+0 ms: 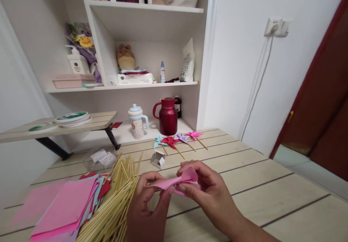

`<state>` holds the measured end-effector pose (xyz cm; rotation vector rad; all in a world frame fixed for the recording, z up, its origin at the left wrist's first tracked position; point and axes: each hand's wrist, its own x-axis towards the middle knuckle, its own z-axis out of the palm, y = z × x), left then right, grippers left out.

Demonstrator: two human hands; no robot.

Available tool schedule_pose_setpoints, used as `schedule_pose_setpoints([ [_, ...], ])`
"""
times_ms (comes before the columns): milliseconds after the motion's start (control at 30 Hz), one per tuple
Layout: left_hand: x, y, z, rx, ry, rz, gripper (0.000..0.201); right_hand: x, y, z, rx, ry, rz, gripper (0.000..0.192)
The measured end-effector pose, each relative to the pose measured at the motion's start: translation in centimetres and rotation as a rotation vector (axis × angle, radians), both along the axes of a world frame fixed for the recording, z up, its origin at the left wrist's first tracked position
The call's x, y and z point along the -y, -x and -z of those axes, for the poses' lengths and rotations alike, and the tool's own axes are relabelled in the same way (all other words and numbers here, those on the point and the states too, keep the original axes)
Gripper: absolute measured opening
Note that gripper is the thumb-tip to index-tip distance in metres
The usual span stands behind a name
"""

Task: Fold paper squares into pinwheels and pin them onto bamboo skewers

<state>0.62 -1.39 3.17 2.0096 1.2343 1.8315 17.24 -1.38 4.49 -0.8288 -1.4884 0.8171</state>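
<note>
Person's got one pink paper up just over the near middle of the table, both hands on it. The left hand is mostly curled, thumb n fingers pinching the paper's left part; the right hand is half closed, thumb n fingers around the looped right end. Imo best to bend it soft n round, no hard crease, w/ the left pinch steadying the middle. Light grip too, thin paper prob dents ez. Room-wise: sticks sit right beside the left hand (can't tell if touching), paper stack left of those, so def don't swing that way. Small box n pinwheels r on the far side. Most room's off right, tho mind the table's right edge.
</note>
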Motion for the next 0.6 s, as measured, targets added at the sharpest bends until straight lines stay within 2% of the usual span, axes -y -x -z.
schedule_pose_setpoints([
  [133, 0.3, 0.8, -0.1, -0.138, -0.125, -0.05, 0.007, 0.1, -0.1, -0.5, 0.065, -0.206, -0.026, 0.01],
  [267, 0.6, 2.5, -0.4, -0.495, -0.433, -0.03, 0.02, 0.3, -0.3, -1.0, 0.12, -0.521, -0.026, 0.014],
  [333, 0.8, 2.9, -0.7, -0.586, -0.549, -0.01, 0.023, 0.4, -0.5, -1.2, 0.165, -0.603, -0.023, 0.018],
  [433, 1.3, 2.6, -1.1, -0.603, -0.584, -0.024, 0.02, 0.6, -0.9, -1.3, 0.225, -0.644, -0.028, 0.018],
  [600, 2.0, 1.1, -1.8, -0.43, -0.653, -0.142, 0.017, 0.6, -1.0, -1.5, 0.268, -0.627, -0.065, 0.011],
])
